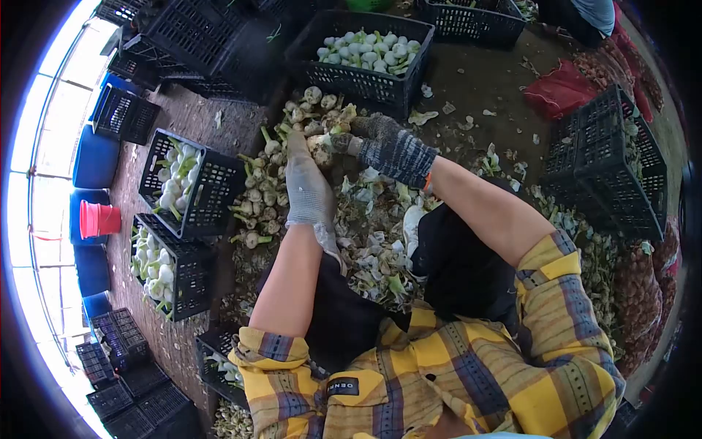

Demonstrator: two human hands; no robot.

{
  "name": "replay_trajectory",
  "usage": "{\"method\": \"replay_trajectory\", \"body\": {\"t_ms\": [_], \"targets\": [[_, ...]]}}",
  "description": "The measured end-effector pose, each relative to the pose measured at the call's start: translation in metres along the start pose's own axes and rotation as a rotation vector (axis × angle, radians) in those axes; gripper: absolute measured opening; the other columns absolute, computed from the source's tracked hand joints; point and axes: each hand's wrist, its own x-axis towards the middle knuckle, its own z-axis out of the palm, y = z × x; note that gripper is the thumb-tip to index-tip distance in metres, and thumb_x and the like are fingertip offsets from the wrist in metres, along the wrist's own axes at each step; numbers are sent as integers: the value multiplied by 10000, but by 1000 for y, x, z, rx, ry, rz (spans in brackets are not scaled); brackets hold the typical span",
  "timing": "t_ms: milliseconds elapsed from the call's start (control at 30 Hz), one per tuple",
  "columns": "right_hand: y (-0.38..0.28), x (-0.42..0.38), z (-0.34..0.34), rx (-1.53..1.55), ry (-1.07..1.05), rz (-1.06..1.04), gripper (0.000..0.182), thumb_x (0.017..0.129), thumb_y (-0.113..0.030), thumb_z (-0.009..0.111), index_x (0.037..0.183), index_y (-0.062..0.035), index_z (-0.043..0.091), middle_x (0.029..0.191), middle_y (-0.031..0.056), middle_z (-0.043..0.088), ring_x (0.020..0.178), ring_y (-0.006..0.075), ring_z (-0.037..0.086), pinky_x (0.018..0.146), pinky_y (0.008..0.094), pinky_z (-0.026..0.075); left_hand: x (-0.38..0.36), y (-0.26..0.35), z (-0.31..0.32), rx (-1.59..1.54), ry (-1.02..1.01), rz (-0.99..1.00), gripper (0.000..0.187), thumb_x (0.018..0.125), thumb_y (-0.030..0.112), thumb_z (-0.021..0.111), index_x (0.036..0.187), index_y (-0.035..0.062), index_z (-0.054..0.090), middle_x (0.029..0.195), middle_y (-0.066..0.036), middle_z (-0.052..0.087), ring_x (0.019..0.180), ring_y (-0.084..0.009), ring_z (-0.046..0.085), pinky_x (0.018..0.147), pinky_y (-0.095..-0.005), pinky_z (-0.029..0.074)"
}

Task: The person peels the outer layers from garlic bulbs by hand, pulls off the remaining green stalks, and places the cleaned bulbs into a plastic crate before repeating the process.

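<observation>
A garlic bulb with dirty outer skin and a green stem is held between my two hands. My left hand, in a pale grey knit glove, grips the bulb from the left; part of its fingers is hidden. My right hand, in a dark striped glove, closes on the stem side of the same bulb. Just beyond and to the left lies a heap of unpeeled garlic bulbs with short stems. Peeled skins and leaf scraps cover the floor between my feet.
A black crate of clean white bulbs stands ahead. Two more filled crates, one upper and one lower, are at left. An upright crate and red mesh sacks stand right. Another person is at far right.
</observation>
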Motion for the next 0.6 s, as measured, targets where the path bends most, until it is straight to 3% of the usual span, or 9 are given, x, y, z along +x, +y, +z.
{"method": "replay_trajectory", "body": {"t_ms": [67,167,267,367,433,500,533,567,600], "targets": [[8,1,2,-110,21,-146,381,826,-313,542,1043,-2,575,957,231,599,917,341,572,798,382,441,-11,7,2,-19,-5,-44,447,887,470,426,1026,60,536,838,-66,612,613,-176,604,529,-273,509],[8,-1,3,-233,67,-233,359,818,-273,532,1043,4,571,952,240,593,920,369,557,802,393,439,-22,13,11,9,61,-74,385,887,460,400,919,116,571,774,-15,608,626,-141,574,539,-240,473],[-3,-7,4,-278,76,-106,346,807,-255,534,1033,3,578,935,234,599,903,368,564,795,388,445,-14,12,5,-4,38,-135,412,886,479,391,927,111,573,798,-33,606,654,-143,579,563,-243,488],[3,-7,9,-154,180,-24,333,794,-237,546,1015,9,584,928,214,611,894,346,580,787,383,452,-15,11,4,38,-81,-151,352,876,426,473,976,98,548,824,-57,598,686,-144,578,593,-248,502],[15,0,6,40,220,28,326,793,-211,559,1034,6,586,890,184,636,835,267,613,741,354,468,19,-23,-16,342,-67,314,369,862,395,526,1037,71,521,900,-62,593,773,-135,585,677,-220,491],[7,1,3,171,258,111,322,794,-200,566,1042,5,588,857,166,646,777,214,629,692,331,482,10,-23,-3,442,-76,500,387,848,360,571,1080,58,500,957,-63,585,837,-119,578,731,-206,478],[-3,-7,-1,437,203,156,309,795,-190,572,1045,-12,604,799,137,649,672,151,621,611,293,487,-4,-18,5,393,-90,457,390,841,340,589,1093,59,493,977,-62,580,858,-109,566,743,-207,470],[-2,-8,-1,357,244,139,304,794,-188,572,1039,-12,609,785,127,648,650,140,614,594,288,485,-16,-11,14,345,-103,416,396,834,321,608,1105,59,487,997,-61,574,879,-98,555,755,-208,461],[-1,-7,1,280,286,121,299,794,-185,572,1034,-13,614,770,117,646,628,129,607,577,283,484,-9,-6,6,295,-132,235,350,864,363,549,1046,65,521,919,-57,587,788,-107,569,664,-221,470]]}}
